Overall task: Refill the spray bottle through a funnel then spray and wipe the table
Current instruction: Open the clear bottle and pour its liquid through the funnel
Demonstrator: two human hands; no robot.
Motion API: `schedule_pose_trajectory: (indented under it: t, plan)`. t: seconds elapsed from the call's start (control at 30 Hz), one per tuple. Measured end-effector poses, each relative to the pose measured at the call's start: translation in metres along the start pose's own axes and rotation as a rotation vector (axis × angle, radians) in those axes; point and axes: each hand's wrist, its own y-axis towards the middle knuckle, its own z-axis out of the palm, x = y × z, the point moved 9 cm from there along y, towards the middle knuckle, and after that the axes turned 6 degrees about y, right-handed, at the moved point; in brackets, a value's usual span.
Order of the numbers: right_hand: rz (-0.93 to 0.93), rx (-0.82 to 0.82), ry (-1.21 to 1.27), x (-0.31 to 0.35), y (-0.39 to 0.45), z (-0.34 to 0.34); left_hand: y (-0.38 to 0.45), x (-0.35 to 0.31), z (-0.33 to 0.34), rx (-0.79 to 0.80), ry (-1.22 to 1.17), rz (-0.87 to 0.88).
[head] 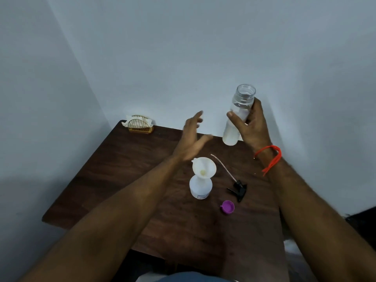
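While the spray bottle (200, 187) stands upright near the middle of the dark wooden bench (126, 180), a white funnel (204, 167) is seated in its neck. A clear refill bottle (238, 117), uncapped and held upright, is grasped by the right hand (251, 127) at about 1 o'clock from the spray bottle, above the far edge of the bench; its lower part looks white, though whether from liquid or a label cannot be told. The left hand (193, 139) is held open and released, fingers spread, at 12 o'clock just beyond the funnel, touching nothing; it is blurred.

At 3 o'clock from the spray bottle, the black trigger head (238, 190) is laid on its side, and its thin dip tube (221, 165) is stretched toward 11 o'clock, passing just beside the funnel. A purple cap (227, 206) is lying at 4 o'clock, near the trigger head. At 10 o'clock, in the far left corner, a gold wire napkin holder (140, 124) with white napkins is set against the wall. An orange thread band (269, 157) is worn on the right wrist.

The near right part of the bench is covered by the right forearm, and the printing on the spray bottle is too small to be read.
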Motion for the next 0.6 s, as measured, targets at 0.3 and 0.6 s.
schedule_pose_trajectory:
  t: [0.3,0.6]
  plan:
    - [0.103,0.291,-0.298,-0.055,-0.053,-0.028,-0.097,0.110,0.023,0.002,-0.016,-0.198]
    - [0.240,0.619,-0.578,-0.116,-0.095,0.002,-0.085,0.092,0.062,0.068,-0.040,-0.151]
